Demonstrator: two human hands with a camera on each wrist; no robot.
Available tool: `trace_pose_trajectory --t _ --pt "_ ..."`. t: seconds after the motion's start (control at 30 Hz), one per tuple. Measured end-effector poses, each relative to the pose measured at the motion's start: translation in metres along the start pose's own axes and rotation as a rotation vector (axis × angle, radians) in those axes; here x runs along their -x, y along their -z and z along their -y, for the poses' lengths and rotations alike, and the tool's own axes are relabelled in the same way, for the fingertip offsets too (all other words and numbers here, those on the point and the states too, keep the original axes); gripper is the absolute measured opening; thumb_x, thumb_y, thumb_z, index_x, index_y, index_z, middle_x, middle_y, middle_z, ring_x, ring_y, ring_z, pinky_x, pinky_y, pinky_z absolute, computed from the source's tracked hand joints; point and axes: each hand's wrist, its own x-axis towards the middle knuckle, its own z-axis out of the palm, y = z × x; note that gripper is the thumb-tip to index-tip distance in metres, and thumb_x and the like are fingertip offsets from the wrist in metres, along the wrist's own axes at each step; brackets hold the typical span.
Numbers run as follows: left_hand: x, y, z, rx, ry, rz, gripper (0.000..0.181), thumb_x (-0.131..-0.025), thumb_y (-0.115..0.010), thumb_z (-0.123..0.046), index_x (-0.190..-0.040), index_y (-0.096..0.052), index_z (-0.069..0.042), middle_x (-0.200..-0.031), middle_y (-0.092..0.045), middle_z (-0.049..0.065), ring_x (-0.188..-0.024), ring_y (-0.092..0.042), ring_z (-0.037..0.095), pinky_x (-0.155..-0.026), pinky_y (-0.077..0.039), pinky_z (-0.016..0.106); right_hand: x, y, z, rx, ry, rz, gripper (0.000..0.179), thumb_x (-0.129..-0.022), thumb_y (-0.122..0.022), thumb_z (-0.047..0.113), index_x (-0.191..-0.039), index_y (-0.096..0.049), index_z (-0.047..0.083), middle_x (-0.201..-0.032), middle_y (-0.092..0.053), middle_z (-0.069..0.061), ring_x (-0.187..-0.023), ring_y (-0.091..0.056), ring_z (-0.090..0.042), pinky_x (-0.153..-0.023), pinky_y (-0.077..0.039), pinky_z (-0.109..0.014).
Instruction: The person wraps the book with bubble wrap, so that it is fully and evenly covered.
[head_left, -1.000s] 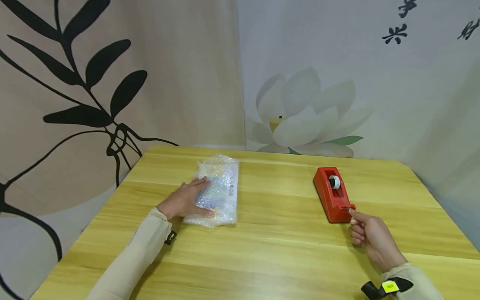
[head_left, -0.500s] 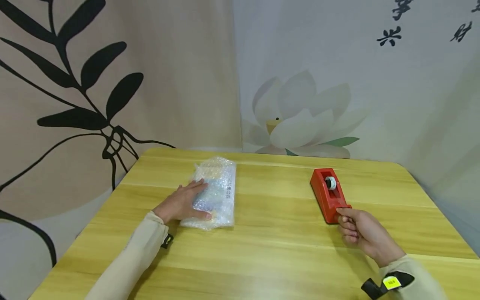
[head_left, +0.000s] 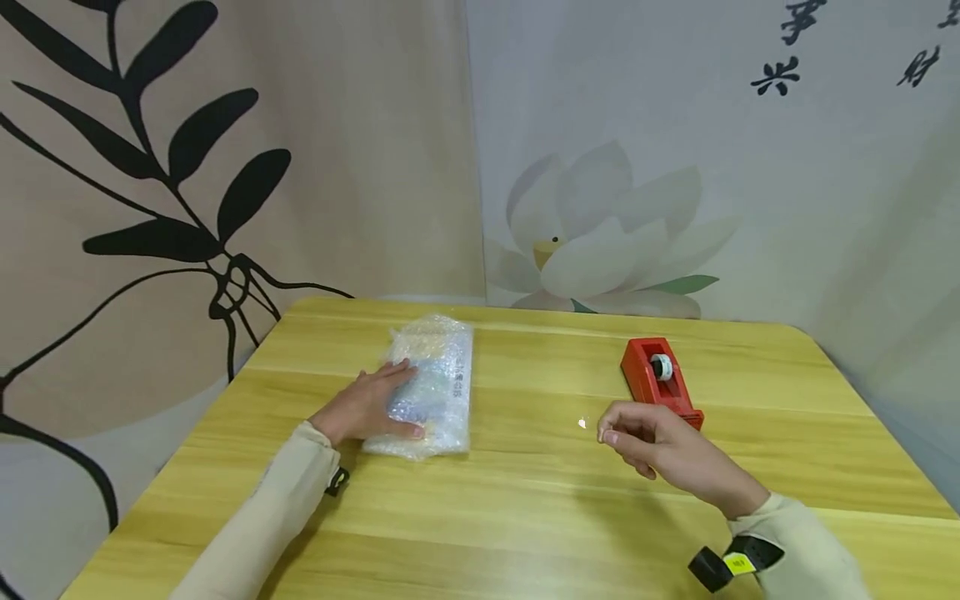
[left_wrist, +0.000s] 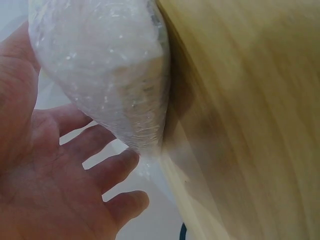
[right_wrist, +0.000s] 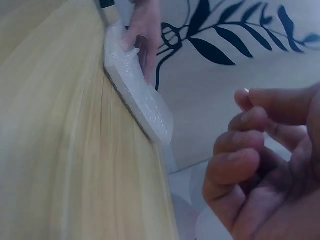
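Observation:
A flat package (head_left: 442,392) in bubble wrap lies on the left half of the table. My left hand (head_left: 367,408) rests on its left side, fingers spread and fairly straight. In the left wrist view the package (left_wrist: 110,70) sits beside the palm and fingers. My right hand (head_left: 667,446) is above the table, in front of a red tape dispenser (head_left: 652,375) and covering part of its front end. Thumb and index finger of the right hand (right_wrist: 270,150) pinch what looks like a short piece of clear tape, seen mainly as a small glint (head_left: 582,422).
The wooden table (head_left: 487,533) runs back to a wall hanging (head_left: 600,233) with a lotus and dark leaves. Bare tabletop lies between the package and the dispenser. Each wrist wears a black strap, the right one (head_left: 738,562) with a yellow label.
My right hand has left the dispenser's front end and moved left, pinching the tape. The left hand and package have stayed in place.

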Motion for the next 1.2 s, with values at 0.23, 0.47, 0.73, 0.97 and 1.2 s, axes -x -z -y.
trace_pose_trajectory --t 0.23,0.47,0.73,0.97,1.2 --pt "0.000 -0.001 0.001 0.009 0.001 -0.005 0.107 -0.076 -0.081 -0.055 -0.158 -0.029 -0.011 -0.169 -0.017 0.013 -0.156 -0.013 0.040 -0.124 -0.012 0.064 -0.029 -0.015 0.010 0.173 0.091 -0.011 0.010 -0.103 -0.056 0.023 -0.097 -0.063 0.019 -0.069 -0.046 0.001 -0.060 -0.044 -0.004 -0.055 -0.042 -0.024" --pt "0.000 -0.003 0.004 0.006 -0.002 -0.015 0.107 -0.076 -0.081 -0.055 -0.158 -0.030 -0.010 -0.168 -0.018 0.014 -0.156 -0.015 0.040 -0.124 -0.014 0.065 -0.056 -0.029 0.013 0.230 0.137 0.017 0.009 -0.101 -0.060 0.022 -0.093 -0.065 0.022 -0.069 -0.044 0.006 -0.062 -0.043 -0.004 -0.060 -0.040 -0.022" --pt "0.000 -0.002 0.003 0.002 -0.013 -0.015 0.107 -0.076 -0.081 -0.053 -0.158 -0.029 -0.010 -0.169 -0.017 0.013 -0.156 -0.015 0.039 -0.124 -0.014 0.064 -0.090 -0.046 0.017 0.264 0.189 0.075 0.012 -0.101 -0.060 0.016 -0.092 -0.067 0.020 -0.066 -0.042 0.008 -0.060 -0.040 -0.003 -0.061 -0.039 -0.021" --pt "-0.002 -0.003 0.001 -0.012 -0.014 -0.014 0.107 -0.075 -0.081 -0.053 -0.159 -0.029 -0.012 -0.169 -0.017 0.013 -0.156 -0.016 0.039 -0.124 -0.014 0.064 -0.113 -0.058 0.017 0.388 0.176 0.122 0.011 -0.101 -0.060 0.017 -0.095 -0.069 0.019 -0.060 -0.040 0.011 -0.052 -0.034 -0.001 -0.059 -0.035 -0.019" --pt "0.000 -0.003 0.001 -0.002 0.004 0.001 0.108 -0.076 -0.081 -0.052 -0.159 -0.026 -0.010 -0.169 -0.015 0.013 -0.157 -0.014 0.038 -0.125 -0.013 0.062 -0.136 -0.068 0.020 0.454 0.185 0.167 0.013 -0.101 -0.059 0.015 -0.096 -0.071 0.013 -0.055 -0.037 0.010 -0.048 -0.031 -0.002 -0.061 -0.035 -0.019"
